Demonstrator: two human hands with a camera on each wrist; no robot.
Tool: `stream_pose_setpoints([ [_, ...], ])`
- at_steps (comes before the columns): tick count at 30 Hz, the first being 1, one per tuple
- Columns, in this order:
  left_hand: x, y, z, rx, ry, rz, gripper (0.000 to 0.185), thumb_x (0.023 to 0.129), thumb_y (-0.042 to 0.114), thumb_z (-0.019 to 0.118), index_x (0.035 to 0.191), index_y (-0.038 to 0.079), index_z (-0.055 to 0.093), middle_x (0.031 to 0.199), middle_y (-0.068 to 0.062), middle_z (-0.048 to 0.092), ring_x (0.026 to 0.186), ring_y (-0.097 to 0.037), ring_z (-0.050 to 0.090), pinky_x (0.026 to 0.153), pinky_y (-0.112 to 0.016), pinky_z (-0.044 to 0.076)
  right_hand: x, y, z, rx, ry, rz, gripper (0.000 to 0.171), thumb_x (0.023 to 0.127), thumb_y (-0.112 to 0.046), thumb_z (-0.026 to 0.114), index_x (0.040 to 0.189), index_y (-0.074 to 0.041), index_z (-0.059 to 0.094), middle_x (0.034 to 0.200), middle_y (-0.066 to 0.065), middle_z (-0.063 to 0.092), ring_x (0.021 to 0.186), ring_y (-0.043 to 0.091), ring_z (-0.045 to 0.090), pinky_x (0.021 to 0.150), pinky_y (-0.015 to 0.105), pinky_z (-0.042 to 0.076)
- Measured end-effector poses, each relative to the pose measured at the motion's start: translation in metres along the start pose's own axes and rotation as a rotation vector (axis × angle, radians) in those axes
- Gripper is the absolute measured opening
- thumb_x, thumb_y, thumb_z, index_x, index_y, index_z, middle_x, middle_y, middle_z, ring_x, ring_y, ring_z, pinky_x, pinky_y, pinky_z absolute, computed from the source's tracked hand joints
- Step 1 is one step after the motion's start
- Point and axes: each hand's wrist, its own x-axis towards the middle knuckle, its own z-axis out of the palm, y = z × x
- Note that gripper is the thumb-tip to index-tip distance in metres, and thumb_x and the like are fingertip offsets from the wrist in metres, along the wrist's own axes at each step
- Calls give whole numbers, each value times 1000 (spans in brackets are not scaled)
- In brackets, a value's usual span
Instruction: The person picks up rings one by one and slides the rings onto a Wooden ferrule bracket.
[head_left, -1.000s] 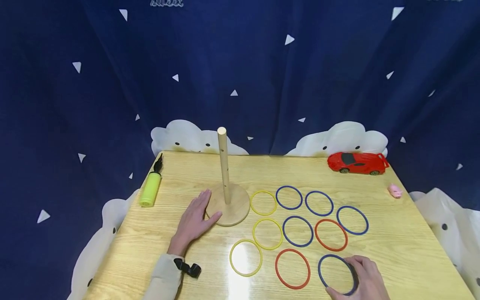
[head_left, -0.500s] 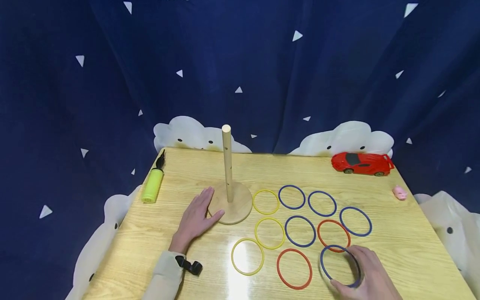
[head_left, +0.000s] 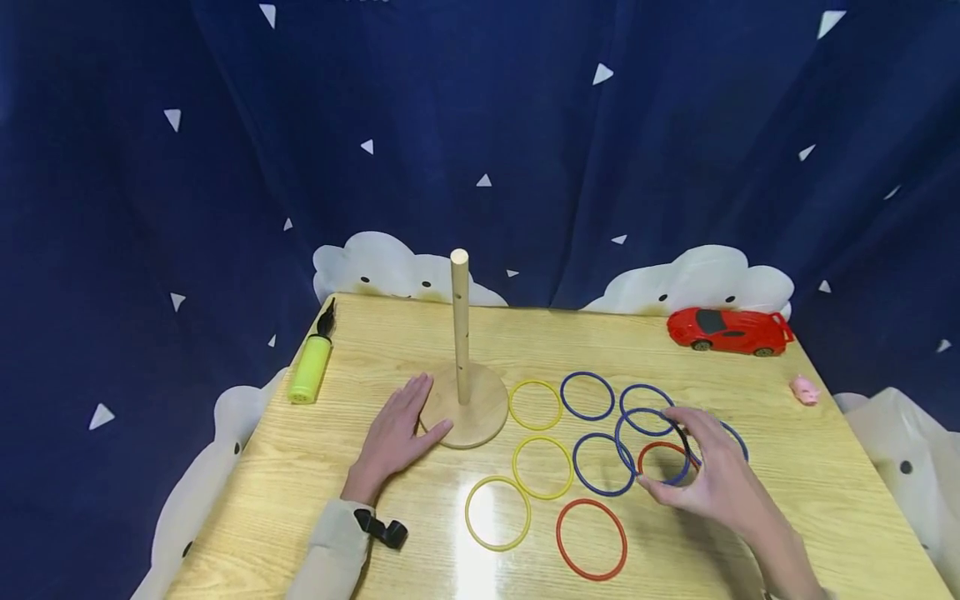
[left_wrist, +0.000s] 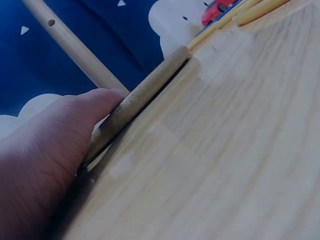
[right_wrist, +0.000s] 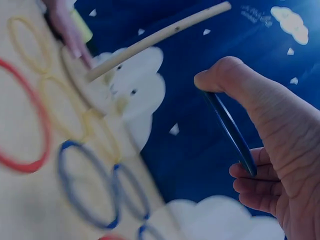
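Observation:
My right hand (head_left: 712, 471) pinches a blue ring (head_left: 617, 437) between thumb and fingers, raised over the table. In the head view the ring overlaps a red ring (head_left: 660, 444) and nearby blue rings. The right wrist view shows the held blue ring (right_wrist: 231, 132) nearly edge-on, thumb at one end and fingertips at the other. My left hand (head_left: 393, 435) rests at the left edge of a round wooden base (head_left: 483, 417) with an upright wooden post (head_left: 461, 325). In the left wrist view, the thumb (left_wrist: 107, 100) lies against the rim of the base.
Three yellow rings, one near the base (head_left: 536, 382), lie right of the stand with several blue rings and another red ring (head_left: 591, 501). A yellow-green hand pump (head_left: 311, 371) lies at the left edge. A red toy car (head_left: 731, 332) and small pink pig (head_left: 805, 390) stand back right.
My right hand has lifted the blue ring off the front of the table and carried it forward and left over the other rings. The left hand has stayed on the base.

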Motion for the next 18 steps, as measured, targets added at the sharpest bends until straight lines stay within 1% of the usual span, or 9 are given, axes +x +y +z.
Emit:
stream_pose_setpoints([
  [3, -1, -1, 1, -5, 14, 6, 92, 98, 66, 58, 164, 7, 32, 169, -11, 33, 158, -29, 27, 128, -53, 25, 29, -7, -4, 42, -7, -31, 95, 48, -22, 105, 131, -2, 64, 124, 10, 67, 112, 19, 56, 98, 5, 34],
  [5, 0, -1, 1, -8, 19, 9, 92, 98, 66, 58, 164, 7, 33, 169, -11, 33, 157, -30, 28, 128, -53, 25, 51, -11, -9, 65, -11, -61, 93, 50, -20, 104, 132, -3, 63, 126, 9, 66, 114, 19, 56, 99, 6, 35],
  [10, 0, -1, 1, -14, 3, -1, 92, 98, 67, 58, 164, 8, 32, 169, -10, 32, 158, -28, 27, 129, -52, 23, 100, -23, -19, 96, -13, -157, 91, 51, -19, 102, 131, -2, 64, 129, 10, 66, 117, 20, 56, 103, 9, 37],
  [14, -1, -1, 2, -13, 6, -12, 92, 97, 67, 58, 165, 10, 32, 170, -8, 32, 158, -26, 26, 129, -50, 22, 135, -35, -24, 134, 1, -257, 88, 53, -25, 100, 130, 1, 65, 128, 13, 67, 115, 22, 58, 102, 14, 42],
  [16, -1, -2, 2, -10, 12, -10, 92, 97, 68, 57, 165, 11, 32, 170, -8, 32, 158, -25, 26, 129, -49, 22, 150, -41, -25, 159, 10, -303, 87, 56, -30, 99, 130, 1, 66, 127, 14, 68, 116, 24, 59, 103, 15, 44],
  [18, -2, -2, 2, -13, 13, -12, 92, 97, 68, 57, 165, 11, 32, 170, -8, 32, 158, -25, 27, 129, -49, 22, 163, -49, -27, 172, 7, -331, 86, 60, -36, 98, 131, 0, 66, 129, 14, 68, 118, 23, 59, 103, 16, 44],
])
